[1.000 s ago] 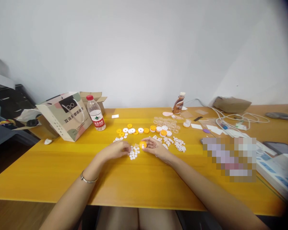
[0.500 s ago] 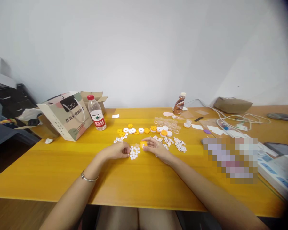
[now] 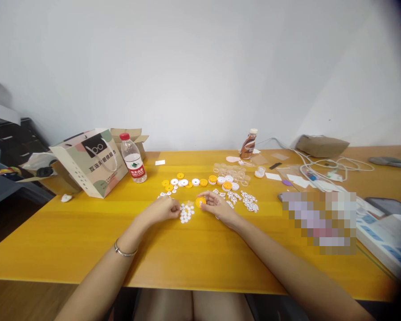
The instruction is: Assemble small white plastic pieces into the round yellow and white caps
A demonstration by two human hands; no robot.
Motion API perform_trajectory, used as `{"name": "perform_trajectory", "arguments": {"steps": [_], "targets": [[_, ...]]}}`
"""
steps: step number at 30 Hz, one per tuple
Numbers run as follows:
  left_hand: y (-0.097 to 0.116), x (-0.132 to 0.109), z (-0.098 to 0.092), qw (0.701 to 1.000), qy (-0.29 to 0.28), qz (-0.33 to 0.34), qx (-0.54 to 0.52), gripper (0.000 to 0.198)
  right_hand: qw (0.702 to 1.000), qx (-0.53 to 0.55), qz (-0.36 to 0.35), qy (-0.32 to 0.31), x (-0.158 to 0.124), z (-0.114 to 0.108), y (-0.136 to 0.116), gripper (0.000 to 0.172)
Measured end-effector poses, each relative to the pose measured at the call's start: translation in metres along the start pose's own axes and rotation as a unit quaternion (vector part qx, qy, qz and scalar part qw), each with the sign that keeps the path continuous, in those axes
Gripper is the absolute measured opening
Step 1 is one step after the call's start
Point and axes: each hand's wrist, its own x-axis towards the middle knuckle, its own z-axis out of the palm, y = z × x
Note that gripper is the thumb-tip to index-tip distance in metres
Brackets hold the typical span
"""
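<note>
My right hand rests on the yellow table with its fingers curled round a small orange disc. My left hand lies beside a pile of tiny white round pieces, fingertips pinched together at the pile's left edge; what they hold is too small to see. Behind the hands lies a row of orange and white discs. A scatter of white cut-out pieces lies to the right of my right hand.
A printed paper bag and a water bottle stand at the left. A brown drink bottle, clear rings, white cables and a brown packet sit at the back right. Booklets lie at the right edge.
Hardly anything has moved: both hands stay by the white pile, with my left fingertips shifting slightly against it. The orange disc stays in my right hand.
</note>
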Motion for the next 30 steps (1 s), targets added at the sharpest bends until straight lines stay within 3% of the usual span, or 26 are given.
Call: {"name": "perform_trajectory", "arguments": {"steps": [8,13,18,23,26,30], "targets": [[0.015,0.002,-0.004,0.977,0.053,-0.002,-0.207,0.020,1.000,0.002,0.001,-0.024,-0.002,0.003,-0.003,0.030],[0.025,0.005,-0.002,0.955,0.113,0.007,-0.275,0.021,0.999,0.019,0.003,-0.041,-0.004,0.005,-0.004,0.031],[0.028,0.008,0.001,0.937,0.167,0.006,-0.307,0.028,0.998,0.020,0.006,-0.056,-0.004,0.008,-0.003,0.032],[0.031,0.009,0.000,0.951,0.167,0.013,-0.259,0.013,0.999,-0.008,-0.002,-0.042,-0.006,0.013,-0.002,0.034],[0.033,0.011,0.002,0.953,0.164,0.036,-0.251,0.011,0.999,-0.019,-0.007,-0.037,-0.007,0.017,-0.003,0.036],[0.035,0.014,0.006,0.959,0.155,0.010,-0.237,0.011,0.999,-0.023,-0.013,-0.031,-0.009,0.019,-0.004,0.038]]}}
